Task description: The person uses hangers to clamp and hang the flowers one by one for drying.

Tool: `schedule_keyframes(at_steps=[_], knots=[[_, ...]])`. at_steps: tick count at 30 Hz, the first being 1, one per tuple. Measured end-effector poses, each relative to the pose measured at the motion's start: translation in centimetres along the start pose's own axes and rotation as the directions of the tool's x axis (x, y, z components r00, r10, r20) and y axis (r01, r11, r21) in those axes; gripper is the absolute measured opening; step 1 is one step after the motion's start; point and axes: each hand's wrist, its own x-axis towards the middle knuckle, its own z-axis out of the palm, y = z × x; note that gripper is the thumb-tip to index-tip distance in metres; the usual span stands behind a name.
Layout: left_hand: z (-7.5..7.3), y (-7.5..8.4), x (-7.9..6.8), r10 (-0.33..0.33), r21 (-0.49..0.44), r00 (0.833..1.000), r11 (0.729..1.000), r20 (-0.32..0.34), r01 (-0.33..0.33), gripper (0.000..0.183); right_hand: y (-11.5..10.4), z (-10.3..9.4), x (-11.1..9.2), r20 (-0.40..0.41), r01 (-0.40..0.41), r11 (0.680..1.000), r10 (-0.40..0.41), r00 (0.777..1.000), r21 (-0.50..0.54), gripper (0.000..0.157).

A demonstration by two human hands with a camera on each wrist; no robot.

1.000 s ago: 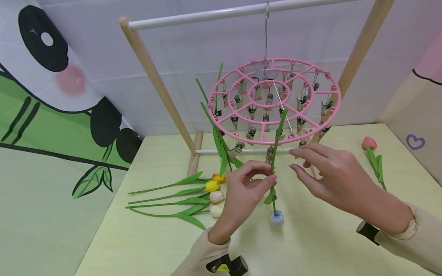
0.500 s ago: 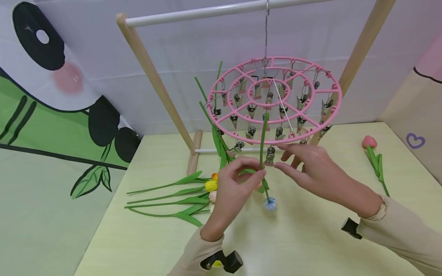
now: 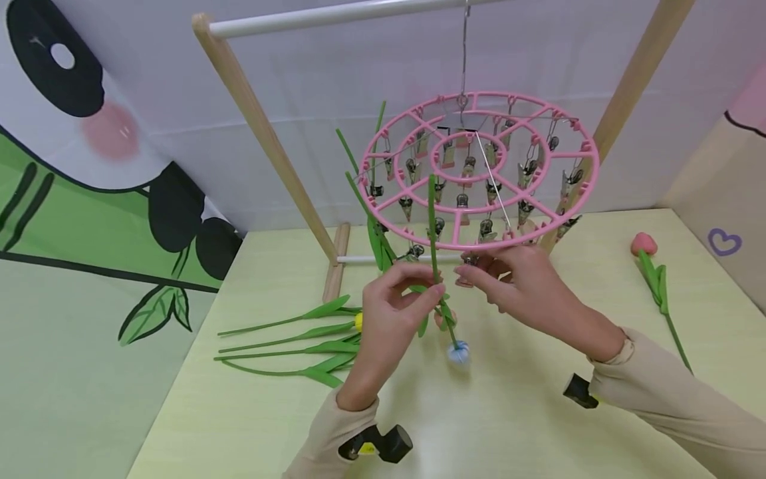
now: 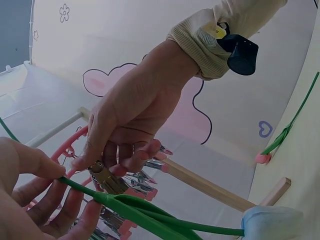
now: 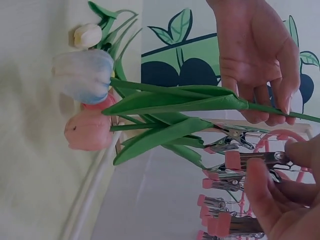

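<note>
A blue-and-white tulip [image 3: 459, 352] hangs bloom down, its green stem pinched between the thumb and fingers of my left hand [image 3: 389, 319]. My right hand [image 3: 526, 286] is at the near rim of a pink round clip hanger [image 3: 457, 229]. In the right wrist view its thumb and fingers pinch a metal clip with pink tips [image 5: 255, 160]. The tulip's stem is beside this clip and apart from it. A pink tulip [image 5: 89, 130] hangs bloom down from the hanger's left side, partly behind the blue one.
The hanger hooks onto a white bar [image 3: 311, 16] of a wooden-legged rack [image 3: 269, 140]. Several tulips [image 3: 293, 326] lie on the table at left, their blooms mostly behind my left hand. One pink tulip [image 3: 644, 244] lies at right. Several other clips [image 3: 526, 173] dangle from the hanger.
My left hand has moved left with the blue tulip. My right hand has come left to the front clip and now holds it.
</note>
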Motion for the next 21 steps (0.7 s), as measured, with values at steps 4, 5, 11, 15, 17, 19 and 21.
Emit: schedule_keyframes(at_steps=[4, 5, 11, 15, 17, 19, 21], knots=[[-0.14, -0.13, 0.13, -0.004, -0.005, 1.000, 1.000, -0.007, 0.004, 0.015, 0.05, 0.07, 0.10, -0.036, 0.022, 0.999, -0.023, 0.999, -0.023, 0.017], [-0.18, -0.16, 0.17, -0.005, -0.001, 1.000, 1.000, -0.012, 0.005, 0.015, 0.06, 0.13, 0.15, -0.040, 0.031, 0.999, -0.033, 0.999, -0.045, 0.018], [-0.40, -0.19, 0.27, -0.014, -0.010, 1.000, 1.000, -0.019, 0.013, 0.015, 0.02, 0.52, 0.43, -0.037, 0.068, 0.993, -0.072, 0.997, -0.098, 0.020], [-0.44, -0.35, 0.39, -0.012, -0.030, 1.000, 0.999, -0.012, 0.012, 0.015, -0.02, 0.45, 0.40, -0.062, 0.072, 0.993, -0.078, 0.995, -0.093, 0.020], [-0.47, -0.45, 0.47, -0.009, -0.033, 1.000, 0.999, -0.016, 0.009, 0.015, -0.12, 0.37, 0.36, -0.080, 0.057, 0.996, -0.062, 0.995, -0.065, 0.021], [-0.49, -0.53, 0.54, -0.009, -0.035, 1.000, 0.999, -0.021, 0.008, 0.015, -0.22, 0.29, 0.31, -0.099, 0.040, 0.999, -0.043, 0.994, -0.027, 0.021], [-0.53, -0.60, 0.59, -0.009, -0.036, 1.000, 0.999, -0.025, 0.008, 0.014, -0.38, 0.22, 0.25, -0.116, 0.020, 1.000, -0.018, 0.993, 0.020, 0.022]])
